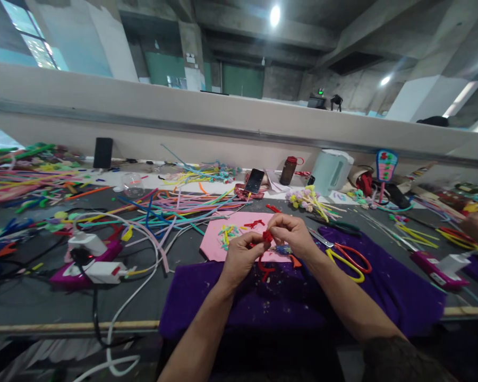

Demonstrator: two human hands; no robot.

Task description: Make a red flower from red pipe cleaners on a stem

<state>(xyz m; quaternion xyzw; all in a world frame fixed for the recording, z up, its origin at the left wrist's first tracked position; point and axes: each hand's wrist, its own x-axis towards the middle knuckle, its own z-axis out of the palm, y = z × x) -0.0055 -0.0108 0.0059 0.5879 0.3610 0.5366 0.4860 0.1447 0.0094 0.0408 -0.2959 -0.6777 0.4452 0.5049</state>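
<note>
Red fuzzy pipe cleaner (pixel 266 249) at frame centre, pinched between your left hand (pixel 241 259) and right hand (pixel 292 235), both grasping it. Pink foam sheet (pixel 215 241) behind, purple cloth (pixel 382 292) beneath, yellow-and-red-handled scissors (pixel 348 257) right.

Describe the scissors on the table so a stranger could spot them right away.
Start at the purple cloth spread before the person. Just beyond the right hand lie the scissors, blades pointing towards the pink sheet. Their handles are one red, one yellow.
</note>
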